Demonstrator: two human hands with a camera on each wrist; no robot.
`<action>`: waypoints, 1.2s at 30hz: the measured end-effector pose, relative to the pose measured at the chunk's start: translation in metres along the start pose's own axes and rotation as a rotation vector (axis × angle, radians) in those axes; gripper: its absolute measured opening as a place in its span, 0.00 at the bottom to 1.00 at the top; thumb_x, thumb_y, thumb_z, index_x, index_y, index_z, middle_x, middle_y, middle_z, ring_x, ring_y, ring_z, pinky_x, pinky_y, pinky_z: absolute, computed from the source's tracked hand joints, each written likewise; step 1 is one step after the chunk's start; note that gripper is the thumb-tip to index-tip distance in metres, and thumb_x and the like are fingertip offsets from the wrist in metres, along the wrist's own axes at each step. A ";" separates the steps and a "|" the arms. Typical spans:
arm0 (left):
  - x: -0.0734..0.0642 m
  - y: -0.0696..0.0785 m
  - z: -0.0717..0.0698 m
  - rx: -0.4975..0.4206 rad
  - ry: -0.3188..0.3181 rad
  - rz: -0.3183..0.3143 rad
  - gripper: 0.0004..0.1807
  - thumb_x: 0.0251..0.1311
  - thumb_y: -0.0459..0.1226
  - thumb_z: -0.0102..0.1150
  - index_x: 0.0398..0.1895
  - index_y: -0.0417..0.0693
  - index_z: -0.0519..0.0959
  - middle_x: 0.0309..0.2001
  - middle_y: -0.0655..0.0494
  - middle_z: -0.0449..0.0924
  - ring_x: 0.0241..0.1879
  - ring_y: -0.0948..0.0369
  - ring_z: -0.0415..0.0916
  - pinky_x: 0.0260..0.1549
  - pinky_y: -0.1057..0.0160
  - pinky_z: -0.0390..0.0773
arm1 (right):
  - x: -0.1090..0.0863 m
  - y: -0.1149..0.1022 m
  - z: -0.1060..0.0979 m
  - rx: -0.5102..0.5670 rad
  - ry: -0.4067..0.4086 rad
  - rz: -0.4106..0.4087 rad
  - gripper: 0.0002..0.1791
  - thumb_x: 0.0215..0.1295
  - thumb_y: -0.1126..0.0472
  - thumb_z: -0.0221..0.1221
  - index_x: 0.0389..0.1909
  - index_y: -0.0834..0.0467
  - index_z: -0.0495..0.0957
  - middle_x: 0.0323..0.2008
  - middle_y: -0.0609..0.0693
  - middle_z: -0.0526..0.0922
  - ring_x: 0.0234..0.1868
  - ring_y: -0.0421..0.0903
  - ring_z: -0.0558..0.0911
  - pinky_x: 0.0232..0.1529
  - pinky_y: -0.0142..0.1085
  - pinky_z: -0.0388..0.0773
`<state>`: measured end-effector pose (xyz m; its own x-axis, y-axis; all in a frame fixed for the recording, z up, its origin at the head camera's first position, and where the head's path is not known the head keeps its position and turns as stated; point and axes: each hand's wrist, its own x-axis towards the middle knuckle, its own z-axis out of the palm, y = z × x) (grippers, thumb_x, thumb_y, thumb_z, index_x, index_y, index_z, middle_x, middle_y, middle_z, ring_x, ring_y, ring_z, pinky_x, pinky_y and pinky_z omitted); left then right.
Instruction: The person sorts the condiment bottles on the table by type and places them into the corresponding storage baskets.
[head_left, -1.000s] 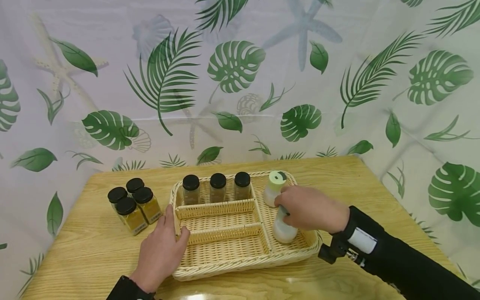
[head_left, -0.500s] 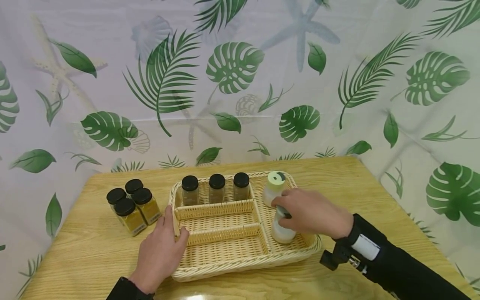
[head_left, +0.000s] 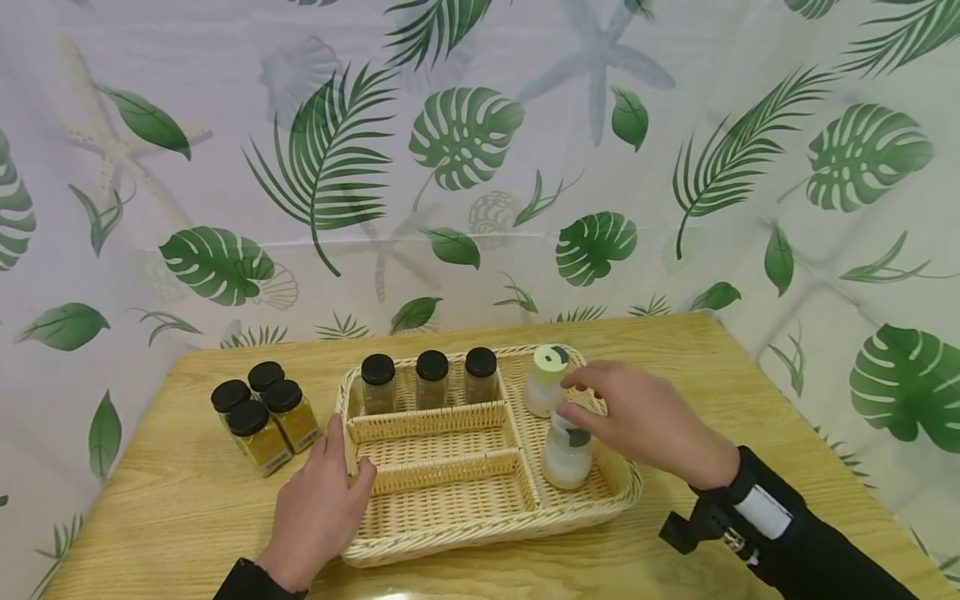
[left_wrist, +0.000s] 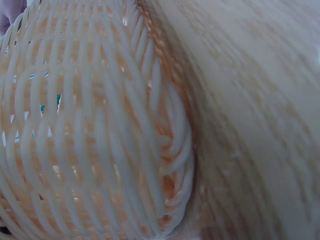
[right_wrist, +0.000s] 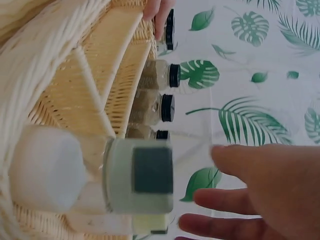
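Observation:
A wicker basket (head_left: 491, 521) with compartments lies before me. At its left edge my left hand (head_left: 318, 508) holds the rim, thumb inside; the left wrist view shows only woven side and table. My right hand (head_left: 648, 417) hovers open over the right compartment, fingers apart. Below its fingertips stands a glass seasoning jar (head_left: 567, 458) with white contents and a pale lid with a dark patch; the right wrist view shows this jar (right_wrist: 47, 170) apart from the fingers. Behind it stands another seasoning jar (head_left: 545, 387) with a yellow-green lid.
Three black-lidded jars (head_left: 432, 379) line the basket's back left compartment. Left of the basket, several black-lidded jars (head_left: 262, 437) with yellow contents cluster on the wooden table (head_left: 150, 500). A leaf-patterned cloth (head_left: 465, 208) hangs behind the table.
My right hand has let go of the front seasoning jar and drawn up and to the right, fingers spread. The jar stays standing in the basket. My left hand keeps its place.

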<state>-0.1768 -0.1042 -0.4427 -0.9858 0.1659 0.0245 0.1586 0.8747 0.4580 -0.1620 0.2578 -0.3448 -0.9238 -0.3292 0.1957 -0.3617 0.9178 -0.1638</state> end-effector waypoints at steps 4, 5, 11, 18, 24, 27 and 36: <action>0.001 0.000 0.000 -0.005 -0.008 -0.005 0.41 0.67 0.52 0.39 0.73 0.33 0.44 0.61 0.29 0.63 0.20 0.57 0.72 0.16 0.57 0.70 | -0.002 0.018 0.004 0.045 0.095 0.056 0.13 0.64 0.49 0.59 0.41 0.53 0.83 0.32 0.45 0.83 0.29 0.40 0.76 0.26 0.38 0.75; 0.001 0.001 -0.001 -0.007 -0.012 -0.007 0.41 0.67 0.52 0.39 0.73 0.33 0.44 0.61 0.29 0.63 0.19 0.58 0.71 0.16 0.58 0.69 | -0.002 0.024 0.005 0.047 0.106 0.072 0.12 0.64 0.51 0.58 0.40 0.53 0.83 0.30 0.45 0.82 0.27 0.40 0.74 0.24 0.37 0.73; 0.000 -0.005 -0.003 -0.026 -0.013 -0.021 0.41 0.68 0.52 0.38 0.74 0.34 0.43 0.62 0.29 0.62 0.18 0.59 0.70 0.15 0.59 0.67 | 0.006 0.048 0.022 0.103 0.080 0.169 0.14 0.65 0.56 0.57 0.47 0.59 0.80 0.27 0.50 0.81 0.18 0.41 0.70 0.17 0.35 0.68; 0.000 -0.009 -0.003 -0.022 -0.007 -0.031 0.41 0.67 0.52 0.39 0.74 0.35 0.44 0.62 0.29 0.63 0.24 0.55 0.75 0.19 0.55 0.72 | 0.013 0.064 0.057 0.237 -0.067 0.264 0.30 0.67 0.53 0.56 0.66 0.63 0.64 0.26 0.51 0.78 0.17 0.42 0.70 0.17 0.35 0.66; 0.006 -0.007 -0.001 -0.014 0.037 -0.017 0.41 0.65 0.52 0.41 0.74 0.36 0.47 0.59 0.34 0.68 0.20 0.59 0.71 0.15 0.59 0.68 | 0.012 0.069 0.077 0.266 -0.110 0.243 0.36 0.71 0.53 0.52 0.71 0.67 0.52 0.40 0.64 0.81 0.32 0.50 0.79 0.27 0.44 0.76; 0.010 -0.004 0.004 0.004 0.062 0.004 0.41 0.65 0.52 0.42 0.73 0.37 0.49 0.57 0.37 0.70 0.21 0.60 0.71 0.15 0.59 0.69 | 0.005 0.072 0.081 0.248 -0.125 0.244 0.37 0.72 0.55 0.49 0.72 0.68 0.46 0.47 0.70 0.79 0.39 0.54 0.80 0.31 0.46 0.76; 0.009 -0.017 -0.005 0.050 0.107 0.011 0.41 0.64 0.54 0.43 0.73 0.37 0.52 0.51 0.41 0.76 0.24 0.60 0.70 0.14 0.61 0.68 | 0.019 0.061 0.087 0.110 -0.195 0.220 0.38 0.72 0.55 0.47 0.71 0.72 0.43 0.20 0.51 0.76 0.21 0.43 0.71 0.20 0.39 0.65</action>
<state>-0.1888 -0.1192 -0.4461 -0.9838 0.1281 0.1251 0.1690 0.8953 0.4122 -0.2124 0.2884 -0.4357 -0.9842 -0.1716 -0.0431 -0.1524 0.9457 -0.2871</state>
